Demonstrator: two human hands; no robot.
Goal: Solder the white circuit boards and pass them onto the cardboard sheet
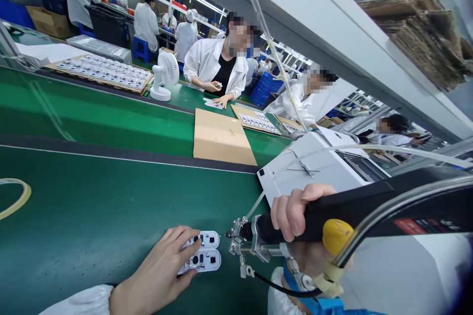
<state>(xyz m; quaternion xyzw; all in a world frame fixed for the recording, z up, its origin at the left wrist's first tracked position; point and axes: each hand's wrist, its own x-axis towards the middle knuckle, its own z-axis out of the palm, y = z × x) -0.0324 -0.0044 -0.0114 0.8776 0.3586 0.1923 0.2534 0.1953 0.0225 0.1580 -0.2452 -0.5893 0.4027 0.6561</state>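
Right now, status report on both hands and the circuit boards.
Left hand: holding two white circuit boards. Right hand: gripping black tool, tip pointed toward boards. Nothing obvious between them; cardboard sheet lies farther off.

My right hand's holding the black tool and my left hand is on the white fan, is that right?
Not quite: the head view shows the left hand on white circuit boards, not the fan. The right hand does hold the black tool.

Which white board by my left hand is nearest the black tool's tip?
The upper board in the picture: its rounded end sits beside the tip, while the lower board lies farther off.
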